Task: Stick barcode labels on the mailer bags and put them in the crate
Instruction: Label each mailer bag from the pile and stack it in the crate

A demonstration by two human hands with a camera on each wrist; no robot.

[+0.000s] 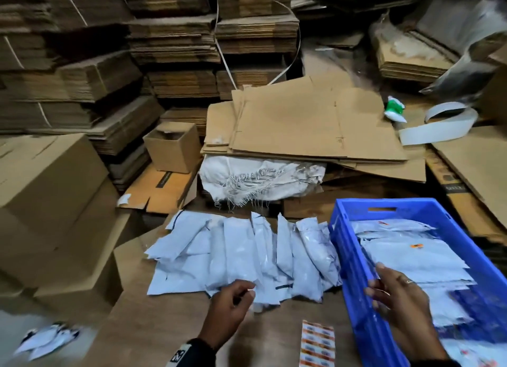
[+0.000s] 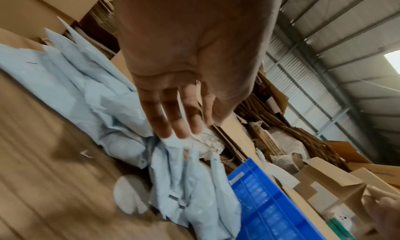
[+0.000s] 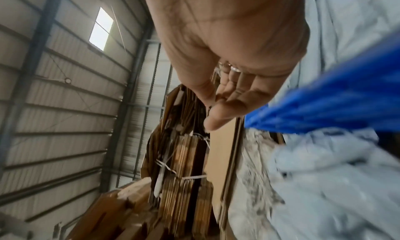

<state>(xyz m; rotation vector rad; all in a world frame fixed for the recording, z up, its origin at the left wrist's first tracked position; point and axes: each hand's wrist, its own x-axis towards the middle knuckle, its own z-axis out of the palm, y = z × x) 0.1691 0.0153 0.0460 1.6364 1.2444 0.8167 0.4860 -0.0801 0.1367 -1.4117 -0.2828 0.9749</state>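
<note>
- L hand [image 1: 233, 303]: fingers loose, holds nothing, over near edge of white mailer bags [image 1: 241, 254] spread on cardboard top.
- R hand [image 1: 395, 292]: fingers straight, holds nothing, over left wall of blue crate [image 1: 354, 273].
- More bags w/ orange labels lie in crate.
- Label sheet [image 1: 317, 344] lies flat btw both hands, just beside crate.

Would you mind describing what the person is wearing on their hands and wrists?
Both hands are bare, without gloves. The left hand has a dark band at the wrist carrying a white tag with black markings. The right hand wears a thin ring on one finger, and a dark cuff or band shows at its wrist.
</note>
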